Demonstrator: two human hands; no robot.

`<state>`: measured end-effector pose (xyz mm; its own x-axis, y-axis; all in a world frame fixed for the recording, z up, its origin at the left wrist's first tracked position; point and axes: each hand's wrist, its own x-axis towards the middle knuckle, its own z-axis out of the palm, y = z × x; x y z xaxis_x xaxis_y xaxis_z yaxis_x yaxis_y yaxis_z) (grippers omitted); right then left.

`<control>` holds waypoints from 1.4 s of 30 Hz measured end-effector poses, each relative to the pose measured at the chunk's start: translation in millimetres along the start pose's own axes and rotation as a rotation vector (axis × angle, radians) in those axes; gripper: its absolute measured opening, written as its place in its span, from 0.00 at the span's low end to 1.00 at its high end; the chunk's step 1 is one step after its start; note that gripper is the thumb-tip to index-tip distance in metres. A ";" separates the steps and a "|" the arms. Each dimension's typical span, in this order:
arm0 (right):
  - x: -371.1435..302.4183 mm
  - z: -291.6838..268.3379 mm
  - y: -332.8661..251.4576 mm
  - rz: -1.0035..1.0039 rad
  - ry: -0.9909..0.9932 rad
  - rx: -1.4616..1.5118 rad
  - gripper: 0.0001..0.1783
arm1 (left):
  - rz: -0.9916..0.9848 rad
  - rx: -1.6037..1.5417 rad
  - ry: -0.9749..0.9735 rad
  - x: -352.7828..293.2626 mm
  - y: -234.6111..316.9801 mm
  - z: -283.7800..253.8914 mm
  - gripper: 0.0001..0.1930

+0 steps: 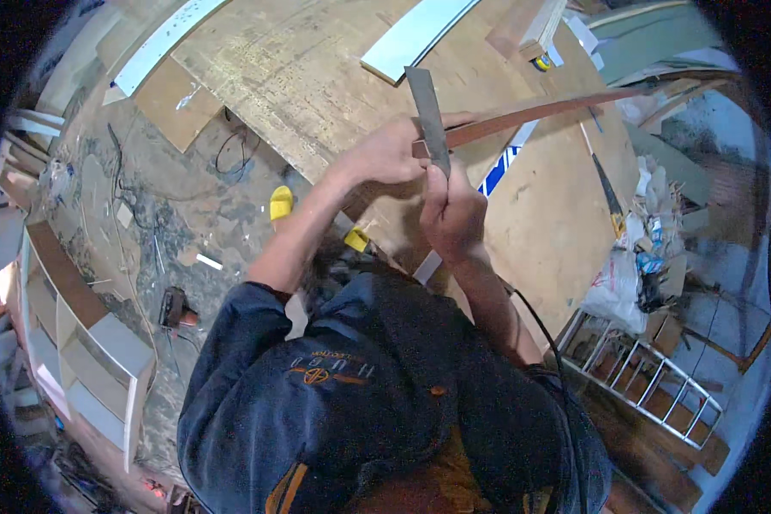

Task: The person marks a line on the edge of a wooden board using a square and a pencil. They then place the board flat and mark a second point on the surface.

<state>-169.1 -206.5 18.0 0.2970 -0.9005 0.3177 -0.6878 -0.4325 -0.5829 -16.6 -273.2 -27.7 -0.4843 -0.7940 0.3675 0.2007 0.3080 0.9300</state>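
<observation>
The left hand point(387, 154) grips the strip point(535, 113); the right hand point(456, 212) clasps the bar point(426, 104) crossing it. Work seems unfinished.

Pretty messy floor point(231, 201) in here
Open shelf unit point(116, 343) on the left, silvery ladder point(638, 409) right, white plastic bag point(617, 291) near it.

wooden board point(557, 240) bright; jacket point(351, 428) dark, grainy; rim fisheye-bowed; corners black
</observation>
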 end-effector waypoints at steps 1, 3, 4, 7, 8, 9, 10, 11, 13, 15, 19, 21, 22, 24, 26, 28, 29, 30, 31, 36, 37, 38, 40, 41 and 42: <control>-4.8 0.4 2.8 0.015 0.003 -0.018 0.10 | 0.022 0.054 -0.014 0.3 -1.9 -0.8 0.40; -9.1 5.2 0.5 -0.027 0.131 -0.027 0.10 | 0.081 0.153 -0.065 6.4 -5.6 0.2 0.41; -8.5 9.0 -1.4 -0.005 0.127 -0.061 0.10 | 0.088 0.159 -0.046 7.5 -9.9 -0.4 0.41; -6.7 12.1 -11.9 0.093 0.116 -0.099 0.10 | 0.099 0.118 -0.008 7.5 -20.1 1.9 0.40; 0.1 10.6 -17.9 0.133 0.114 -0.057 0.10 | 0.088 0.081 -0.001 6.9 -22.2 1.2 0.39; 6.0 7.4 -23.3 0.162 0.110 -0.021 0.10 | 0.085 0.045 0.016 7.9 -23.7 1.2 0.38; 7.9 7.2 -29.7 0.210 0.108 -0.026 0.10 | 0.056 0.029 0.009 6.3 -25.2 0.3 0.37; 10.0 8.8 -36.3 0.255 0.104 -0.029 0.11 | 0.027 0.016 0.005 2.7 -27.3 -1.5 0.36; 12.1 12.5 -44.2 0.300 0.107 -0.032 0.11 | 0.069 -0.028 0.025 -2.6 -32.3 -4.7 0.34; 17.0 15.8 -42.6 0.307 0.134 -0.038 0.12 | 0.174 -0.036 0.060 1.1 -41.2 -5.8 0.32; 25.7 10.6 -54.6 0.544 0.049 0.190 0.13 | 0.306 0.230 0.094 8.5 -43.6 -12.0 0.35; 32.7 11.2 -57.8 0.562 0.049 0.313 0.12 | 0.291 0.171 0.105 11.5 -40.8 -17.6 0.36; 36.7 8.1 -62.0 0.618 0.010 0.303 0.11 | 0.282 0.144 0.111 12.1 -39.4 -20.4 0.36; 45.6 -0.2 -70.7 0.729 -0.070 0.280 0.08 | 0.243 0.111 0.093 10.3 -36.3 -21.8 0.37; 44.6 4.5 -69.7 0.504 -0.005 -0.025 0.08 | 0.243 0.111 0.087 11.9 -35.2 -24.6 0.38; 39.0 9.0 -69.7 0.407 0.027 -0.213 0.08 | 0.276 0.127 0.089 12.7 -35.7 -24.2 0.38; 37.2 10.8 -69.9 0.416 0.030 -0.246 0.07 | 0.236 0.096 0.066 11.0 -35.4 -23.2 0.38; 37.2 13.9 -68.7 0.422 0.036 -0.273 0.07 | 0.196 0.071 0.044 9.5 -35.4 -24.0 0.38; 38.2 14.4 -69.2 0.441 0.029 -0.275 0.07 | 0.156 0.047 0.020 8.1 -35.5 -24.6 0.38; 49.1 -1.4 -78.6 0.522 -0.074 -0.183 0.08 | 0.105 0.040 -0.022 15.1 -30.6 -26.5 0.40; 50.4 -4.3 -78.9 0.505 -0.096 -0.214 0.09 | 0.120 0.056 -0.014 16.2 -31.2 -25.7 0.40; 51.3 -6.3 -77.8 0.487 -0.118 -0.245 0.10 | 0.123 0.058 0.007 16.5 -31.1 -24.6 0.41; 63.4 -7.1 -75.4 0.449 -0.162 -0.234 0.13 | 0.123 0.075 0.062 16.2 -34.3 -29.2 0.42; 70.8 -8.1 -74.8 0.434 -0.181 -0.198 0.14 | 0.121 0.046 0.071 18.0 -36.4 -30.7 0.42; 76.3 -7.5 -75.1 0.416 -0.194 -0.153 0.15 | 0.118 0.027 0.074 17.8 -38.5 -33.5 0.41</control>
<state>-99.8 -242.4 91.6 0.0838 -0.9938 -0.0730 -0.8595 -0.0350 -0.5100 -4.4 -316.8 -57.3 -0.3947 -0.7874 0.4736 0.2292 0.4148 0.8806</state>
